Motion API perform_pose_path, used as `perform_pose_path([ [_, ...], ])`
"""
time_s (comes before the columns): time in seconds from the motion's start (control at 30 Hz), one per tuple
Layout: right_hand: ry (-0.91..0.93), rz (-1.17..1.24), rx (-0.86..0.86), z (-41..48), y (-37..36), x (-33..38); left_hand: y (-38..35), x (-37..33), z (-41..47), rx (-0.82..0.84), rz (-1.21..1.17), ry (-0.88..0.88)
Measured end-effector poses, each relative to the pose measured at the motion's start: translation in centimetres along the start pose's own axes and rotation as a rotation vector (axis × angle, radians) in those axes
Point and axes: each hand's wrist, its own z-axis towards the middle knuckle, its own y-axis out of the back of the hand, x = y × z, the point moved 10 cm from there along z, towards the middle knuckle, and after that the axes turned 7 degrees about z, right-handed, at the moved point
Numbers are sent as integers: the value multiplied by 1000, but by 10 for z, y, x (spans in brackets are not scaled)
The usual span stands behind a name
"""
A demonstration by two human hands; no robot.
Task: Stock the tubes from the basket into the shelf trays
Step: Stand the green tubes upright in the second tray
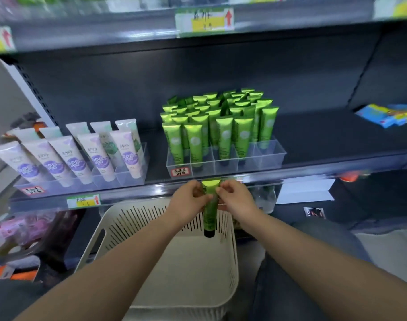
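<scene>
Tubes fill two trays on the shelf [313,140] in front of me. At the far left the pale tubes [82,156], printed in purple and green, stand cap-down and lean back in a clear tray [137,179] with a red-edged tag on its front. Below them a yellow price label [83,201] sits on the shelf's front rail. Lower down, the white basket [170,262] with slotted walls lies beneath my forearms, its far rim just below the rail. My left hand [188,200] and my right hand [237,200] meet above that far rim. Between them I hold one green tube [209,214] upright, black cap down, its flat crimped end up against the rail. The fingers [199,193] of both hands are curled narrow and pinch the tube's upper half from either side, while its lower half and cap hang free over the basket. Just behind and above, the packed green tubes [218,121] stand cap-down in a second clear tray [269,154], split by dividers along its front. Far right on the shelf lie some blue packets [387,114], well apart from the trays.
</scene>
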Motion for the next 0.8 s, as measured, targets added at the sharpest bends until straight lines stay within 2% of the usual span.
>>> perform_pose_path([
  [0.23,140,55,-59,4,63,46,-9,-79,12,-106,124,-198],
  [0.47,255,31,-123,20,114,91,-20,-143,35,-123,105,-297],
  [0.67,334,34,-157,37,144,133,-22,-186,61,-151,45,-308],
  [0.8,369,34,-160,50,155,155,-19,-207,75,-220,87,-324],
])
